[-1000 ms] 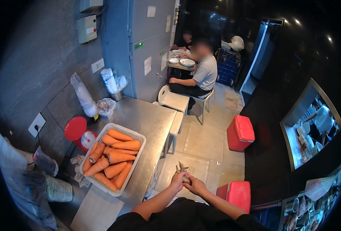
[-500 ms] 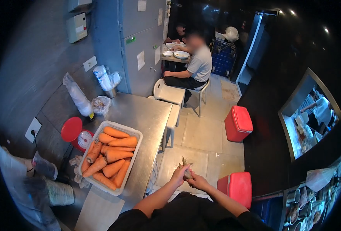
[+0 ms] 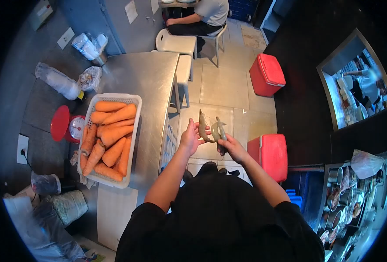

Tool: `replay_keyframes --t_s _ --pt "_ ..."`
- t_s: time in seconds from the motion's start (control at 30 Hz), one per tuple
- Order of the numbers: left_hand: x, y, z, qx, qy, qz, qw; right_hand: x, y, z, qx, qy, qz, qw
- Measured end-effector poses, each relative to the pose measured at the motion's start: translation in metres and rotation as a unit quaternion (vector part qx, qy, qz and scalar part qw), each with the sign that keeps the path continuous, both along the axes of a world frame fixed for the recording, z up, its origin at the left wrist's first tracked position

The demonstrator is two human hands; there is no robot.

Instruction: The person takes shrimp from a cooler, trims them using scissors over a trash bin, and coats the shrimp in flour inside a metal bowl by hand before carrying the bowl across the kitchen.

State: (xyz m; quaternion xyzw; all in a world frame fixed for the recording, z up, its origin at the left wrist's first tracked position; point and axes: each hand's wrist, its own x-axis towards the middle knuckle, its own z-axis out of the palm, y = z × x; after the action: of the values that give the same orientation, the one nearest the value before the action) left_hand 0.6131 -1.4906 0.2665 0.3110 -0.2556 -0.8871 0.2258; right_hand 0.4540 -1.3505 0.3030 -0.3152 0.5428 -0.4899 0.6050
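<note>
Both hands are in front of my body, above the tiled floor. My left hand (image 3: 190, 139) is palm up with its fingers spread apart, and a grey-brown raw shrimp (image 3: 203, 125) lies along the fingers. Just to the right, my right hand (image 3: 233, 148) pinches a paler greyish shrimp (image 3: 219, 131) between thumb and fingers. Whether that is one shrimp or two together, I cannot tell. The two hands are close together, with the shrimps side by side.
On the steel table (image 3: 155, 87) at left stand a white basket (image 3: 135, 126) of carrots (image 3: 114, 133) and a red scale (image 3: 76, 126). Red coolers (image 3: 267, 75) (image 3: 270, 157) line the right. A person (image 3: 206, 17) sits beyond white stools (image 3: 176, 43). Pans (image 3: 335, 174) fill the lower right.
My hands, close together around the shrimp before, have moved apart. The left fingers have spread, and the shrimps now show separately. The view has tilted further down.
</note>
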Motion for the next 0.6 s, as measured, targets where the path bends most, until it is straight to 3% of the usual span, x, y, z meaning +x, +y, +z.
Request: replay_keyframes --t_s 0.13,0.37,0.6 --pt "-0.004 0.003 -0.001 -0.005 0.007 -0.034 0.999 -0.002 -0.001 0.007 -0.017 -0.051 -0.04 0.998" --pt "-0.011 0.01 0.002 -0.058 -0.005 -0.038 0.998 -0.008 -0.004 -0.003 0.002 -0.028 -0.028 0.999" --pt "-0.013 0.005 0.001 -0.068 -0.015 -0.043 0.997 -0.009 -0.013 -0.01 0.068 0.193 0.015 0.979"
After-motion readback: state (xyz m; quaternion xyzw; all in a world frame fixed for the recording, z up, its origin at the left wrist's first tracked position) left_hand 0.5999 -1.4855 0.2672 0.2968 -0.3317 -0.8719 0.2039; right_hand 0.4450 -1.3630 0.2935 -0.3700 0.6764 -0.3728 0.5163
